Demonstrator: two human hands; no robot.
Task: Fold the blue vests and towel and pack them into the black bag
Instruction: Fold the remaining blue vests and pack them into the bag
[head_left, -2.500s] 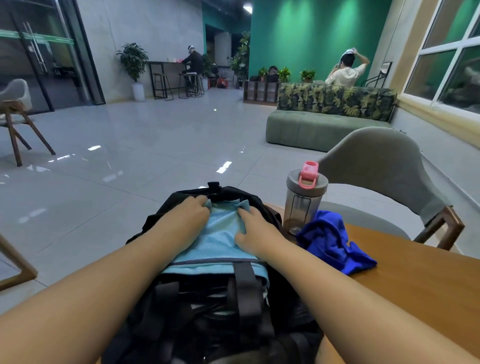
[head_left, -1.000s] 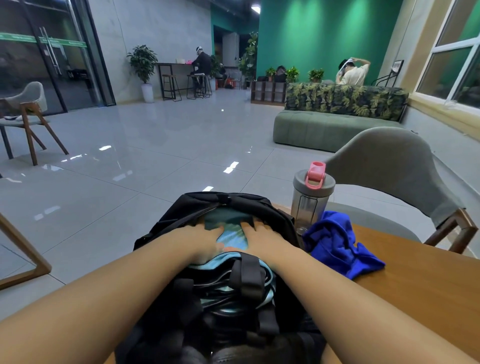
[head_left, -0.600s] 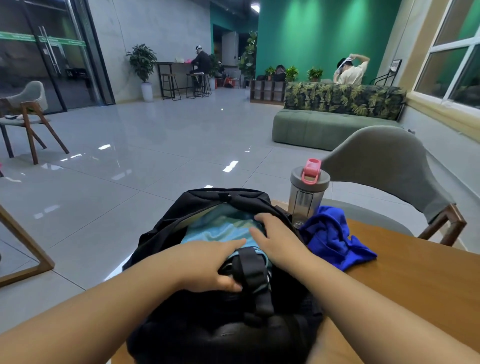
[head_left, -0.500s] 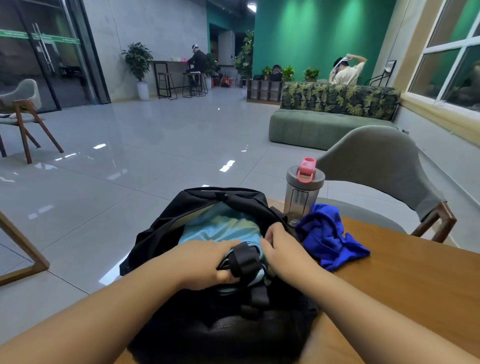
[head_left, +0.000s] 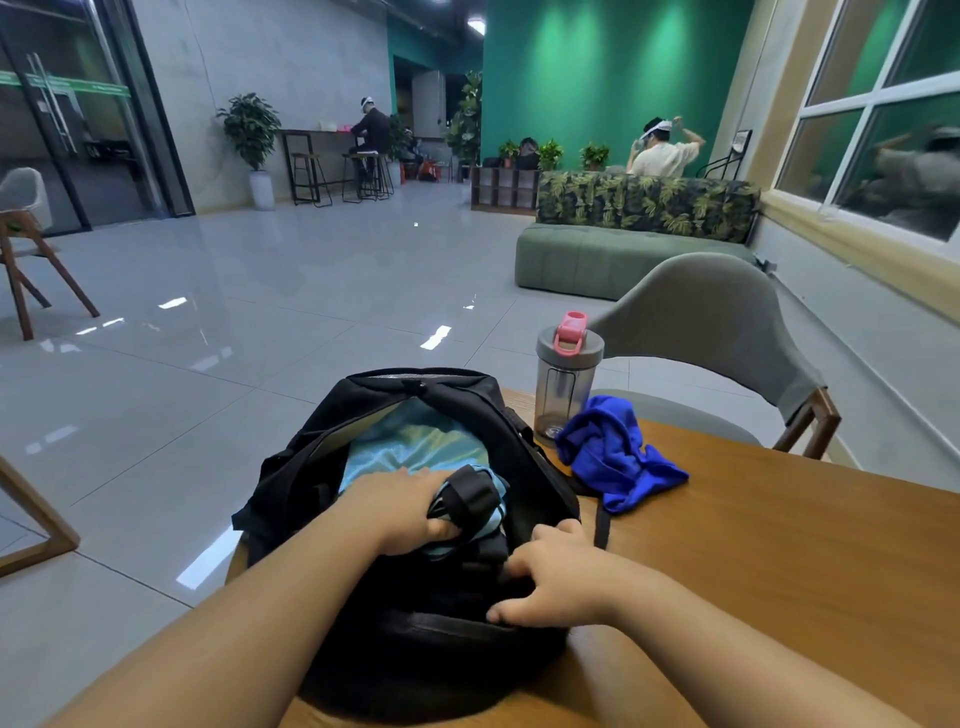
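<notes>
The crumpled blue vest (head_left: 618, 457) was seen lying on the wooden table (head_left: 810, 545), just beside the black bag (head_left: 415, 639) on its right and touching the foot of the shaker bottle (head_left: 566, 384) — so the right hand (head_left: 561, 582) was judged the nearer one for fetching it. No long axis could be made out in the bunched vest. The right hand was set on the bag's near rim, its fingers curled onto the black fabric. The left hand (head_left: 400, 506) was held over the mouth of the bag, fingers bent around a black strap (head_left: 467, 496) and the light blue towel (head_left: 415, 447), which was already lodged inside the open bag. The bag was placed at the table's left corner, a grey chair (head_left: 711, 332) behind it. A large tiled hall — green wall, sofa, two seated people far off — was visible beyond.
</notes>
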